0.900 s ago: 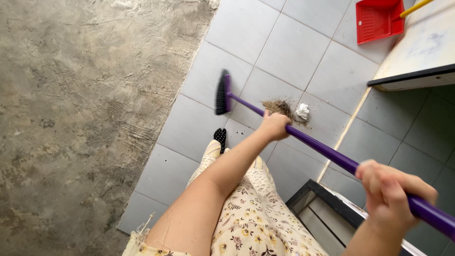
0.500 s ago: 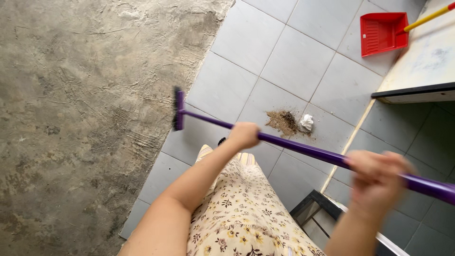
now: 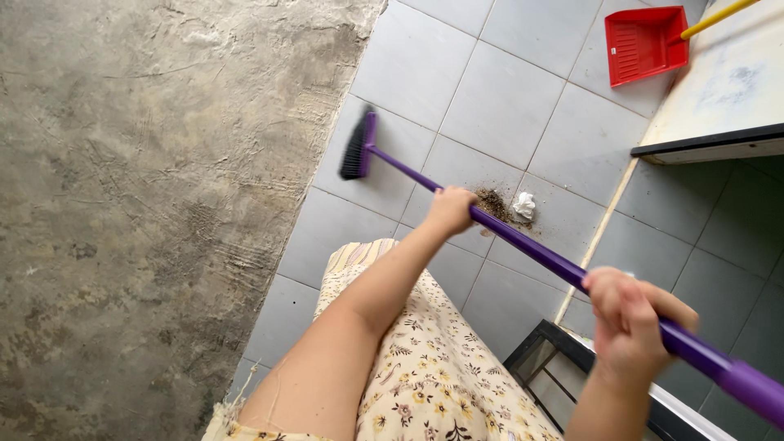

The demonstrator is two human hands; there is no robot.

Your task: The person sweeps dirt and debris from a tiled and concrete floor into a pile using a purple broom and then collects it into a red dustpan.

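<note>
nearest the camera, the right hand (image 3: 629, 322) is wrapped around the upper part of the purple broom handle (image 3: 535, 251), fingers curled tight on it, above a dark metal frame (image 3: 563, 347) at the floor. a floral dress (image 3: 433, 367) fills the lower middle. farther along, the left hand (image 3: 451, 209) clamps the same handle lower down, arm stretched out. just beyond it lie a small pile of brown dirt (image 3: 492, 202) and a crumpled white scrap (image 3: 523, 206) on the grey tiles (image 3: 506, 90). the black-bristled broom head (image 3: 358, 145) rests on a tile near the rough concrete edge (image 3: 147, 204). far off sits a red dustpan (image 3: 643, 42) beside a pale counter (image 3: 727, 90).
</note>
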